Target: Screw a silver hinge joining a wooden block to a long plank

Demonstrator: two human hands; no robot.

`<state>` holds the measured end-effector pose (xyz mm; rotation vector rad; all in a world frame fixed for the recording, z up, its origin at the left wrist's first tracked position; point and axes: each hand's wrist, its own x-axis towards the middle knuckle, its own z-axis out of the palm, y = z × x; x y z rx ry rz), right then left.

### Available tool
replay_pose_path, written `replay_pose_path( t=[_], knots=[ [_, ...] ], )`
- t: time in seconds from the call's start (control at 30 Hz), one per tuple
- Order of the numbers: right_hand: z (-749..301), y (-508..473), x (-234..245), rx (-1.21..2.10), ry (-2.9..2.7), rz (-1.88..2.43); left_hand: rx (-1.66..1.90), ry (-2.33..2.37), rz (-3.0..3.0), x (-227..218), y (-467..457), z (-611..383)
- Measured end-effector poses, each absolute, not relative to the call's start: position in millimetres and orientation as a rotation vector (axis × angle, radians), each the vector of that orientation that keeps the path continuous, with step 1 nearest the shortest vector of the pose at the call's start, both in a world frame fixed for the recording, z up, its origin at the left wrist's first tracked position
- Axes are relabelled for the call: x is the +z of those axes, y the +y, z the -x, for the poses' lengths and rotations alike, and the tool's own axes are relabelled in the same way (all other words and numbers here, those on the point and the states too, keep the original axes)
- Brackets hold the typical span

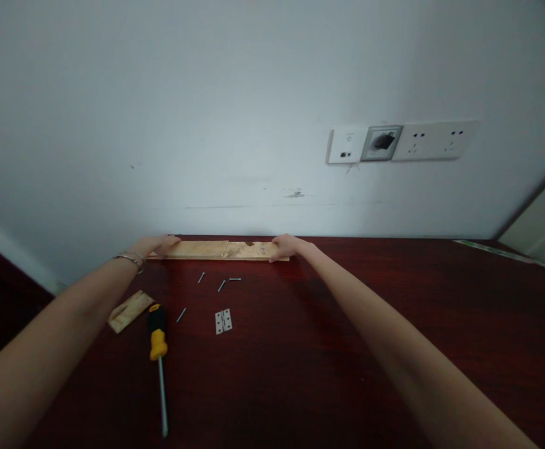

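A long, pale wooden board (202, 250) lies along the far edge of the table, close to the wall. My left hand (159, 245) is closed on its left end, and my right hand (285, 247) grips it near the right end. The board's right half looks rough, with a dark chip in its upper edge. Nearer to me lie a silver hinge (223, 321) and several screws, one screw (181, 315) apart from the others. A screwdriver (158, 343) with a black and yellow handle points toward me, beside a small wooden piece (130, 312).
The dark red table (291, 374) meets a white wall (235, 125) at the back. Power sockets (434, 140) and a switch plate (347, 146) sit on the wall at right. A patterned strip (497, 251) lies at the table's far right edge.
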<state>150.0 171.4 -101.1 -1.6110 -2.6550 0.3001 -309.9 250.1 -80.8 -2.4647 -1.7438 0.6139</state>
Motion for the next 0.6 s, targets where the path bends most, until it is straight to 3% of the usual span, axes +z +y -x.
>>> replay_pose_path(
  t=[0.37, 0.6],
  knots=[
    [-158.2, 156.5, -90.7, 0.164, -2.646, 1.567, 0.670, -1.735, 2.387, -68.2, 231.0, 306.7],
    [-181.8, 143.0, -69.6, 0.068, -2.605, 1.560, 0.604, -1.600, 2.446, -33.2, 214.5, 288.5]
  ],
)
